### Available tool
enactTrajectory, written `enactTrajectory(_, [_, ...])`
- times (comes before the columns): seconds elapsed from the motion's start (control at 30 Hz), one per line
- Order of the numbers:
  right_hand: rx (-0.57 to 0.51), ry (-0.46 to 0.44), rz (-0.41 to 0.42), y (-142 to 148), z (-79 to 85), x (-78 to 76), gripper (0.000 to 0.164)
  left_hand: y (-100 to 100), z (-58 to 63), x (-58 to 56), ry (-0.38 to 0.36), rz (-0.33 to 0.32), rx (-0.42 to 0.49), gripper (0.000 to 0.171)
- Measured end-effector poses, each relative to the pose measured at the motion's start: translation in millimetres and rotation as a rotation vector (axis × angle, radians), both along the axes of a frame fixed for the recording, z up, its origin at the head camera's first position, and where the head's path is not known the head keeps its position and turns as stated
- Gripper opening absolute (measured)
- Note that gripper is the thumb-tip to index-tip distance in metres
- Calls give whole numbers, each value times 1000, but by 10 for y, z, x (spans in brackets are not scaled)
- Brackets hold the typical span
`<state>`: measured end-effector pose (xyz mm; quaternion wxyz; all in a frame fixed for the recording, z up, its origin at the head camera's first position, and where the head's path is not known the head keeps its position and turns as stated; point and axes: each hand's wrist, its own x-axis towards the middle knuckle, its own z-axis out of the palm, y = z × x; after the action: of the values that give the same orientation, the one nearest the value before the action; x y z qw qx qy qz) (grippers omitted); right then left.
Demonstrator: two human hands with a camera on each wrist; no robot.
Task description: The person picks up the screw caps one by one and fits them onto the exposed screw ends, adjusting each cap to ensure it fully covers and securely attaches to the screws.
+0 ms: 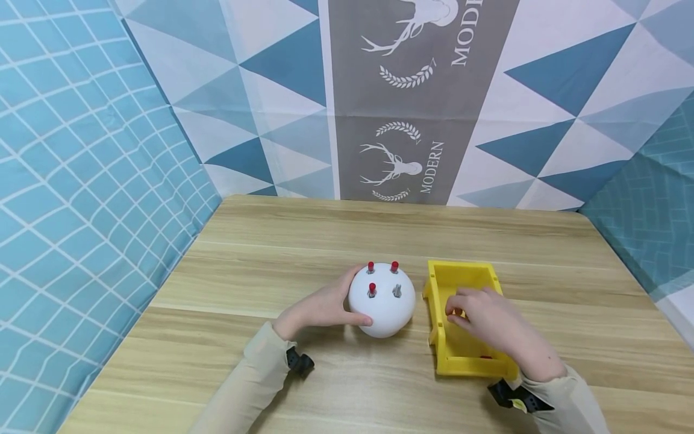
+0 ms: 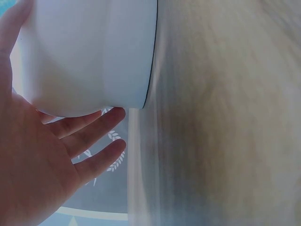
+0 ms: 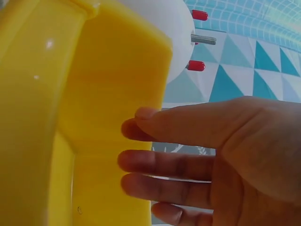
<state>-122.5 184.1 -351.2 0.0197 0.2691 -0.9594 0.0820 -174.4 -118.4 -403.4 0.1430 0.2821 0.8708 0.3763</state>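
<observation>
A white dome-shaped body point(image 1: 384, 313) sits on the table, bearing several metal toggle switches on top. Red caps cover three of them, while one metal lever point(image 1: 397, 290) is bare. My left hand point(image 1: 328, 299) holds the dome from its left side, thumb in front and fingers round the back; the left wrist view shows fingertips point(image 2: 117, 113) at its lower side. Above the yellow bin point(image 1: 441, 337) hovers my right hand point(image 1: 488, 316), thumb and index fingertips close together, other fingers loosely bent. Nothing shows between them. A small red piece point(image 1: 486, 357) lies at the bin's near end.
The yellow bin stands just right of the dome on a wood-grain table point(image 1: 228, 259). A patterned cloth backdrop point(image 1: 282, 102) rises behind the table, and a blue checked cloth point(image 1: 81, 181) hangs along the left side.
</observation>
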Motion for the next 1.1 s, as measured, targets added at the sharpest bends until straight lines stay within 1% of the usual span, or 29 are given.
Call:
enactTrajectory(0.13, [-5, -44, -1, 5, -25, 11, 7, 0, 3, -3, 4, 0, -7, 104])
enactTrajectory(0.33, [19, -131, -49, -11, -39, 22, 9, 3, 7, 3, 8, -2, -4, 104])
enactTrajectory(0.5, [40, -192, -77, -22, -95, 15, 8, 0, 2, 11, 5, -3, 3, 104])
enactTrajectory(0.77, [53, -241, -70, -36, -207, 19, 17, -1, 1, 9, 3, -4, 3, 105])
enactTrajectory(1.1, [63, -320, -133, -63, -252, 21, 20, 5, 5, 14, 4, -3, 0, 105])
